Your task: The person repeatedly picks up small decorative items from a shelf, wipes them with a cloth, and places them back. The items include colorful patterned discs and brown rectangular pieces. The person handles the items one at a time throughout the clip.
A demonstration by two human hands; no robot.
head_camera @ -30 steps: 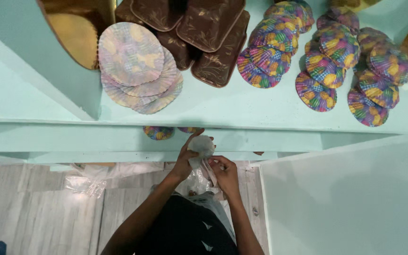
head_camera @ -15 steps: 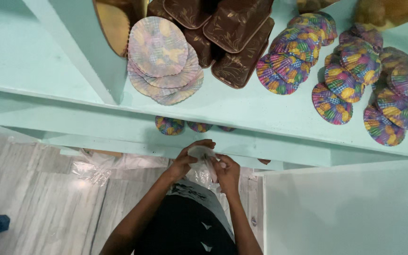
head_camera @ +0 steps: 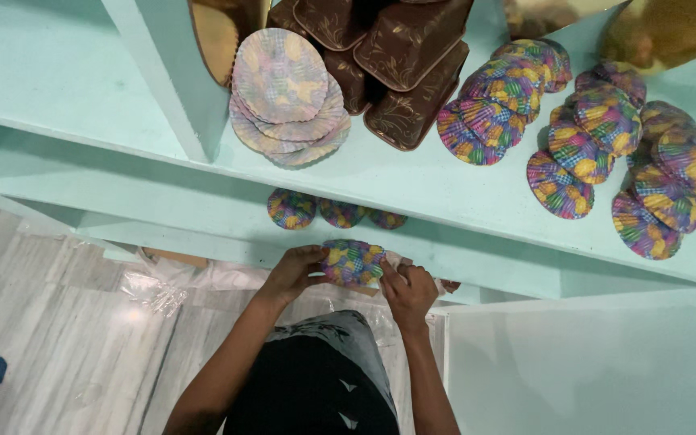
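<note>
Both my hands hold one stack of multicoloured paper baking cups in front of my body, below the shelf's edge. My left hand grips its left side and my right hand grips its right side. Just above them, three more coloured cup stacks lie on the lower mint shelf. The upper mint shelf carries several coloured cup stacks, a pile of larger pastel cups and dark brown patterned moulds.
A vertical mint shelf divider stands left of the pastel cups, with a gold board behind it. Clear plastic bags lie on the grey wood-look floor. A white panel is at the lower right.
The view shifted so the shelves sit further right. My hands have brought a coloured cup stack up between them; earlier they were working at clear plastic wrapping.
</note>
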